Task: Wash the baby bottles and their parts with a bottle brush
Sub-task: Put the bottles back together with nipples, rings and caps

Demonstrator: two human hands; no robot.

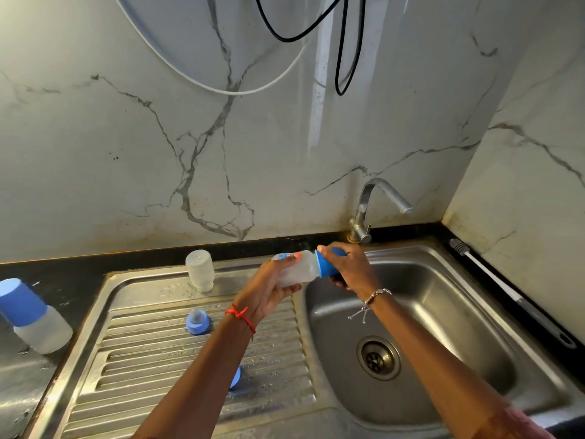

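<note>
A baby bottle (299,270) is held sideways over the sink (411,248) by the left hand (266,293). Its blue cap (326,266) is gripped by the right hand (351,267).

A steel sink unit (177,369) is set into the black worktop (47,274), with its basin (443,312) at one end. On the ribbed draining board left of the basin, a clear bottle (200,270) is stood mouth down. A blue teat ring (197,321) and a blue cap (235,377), partly hidden, are seen nearer. Farther left, a blue-capped bottle (34,318) is set on the black surface. A bottle brush (506,289) is laid just right of the basin.
</note>
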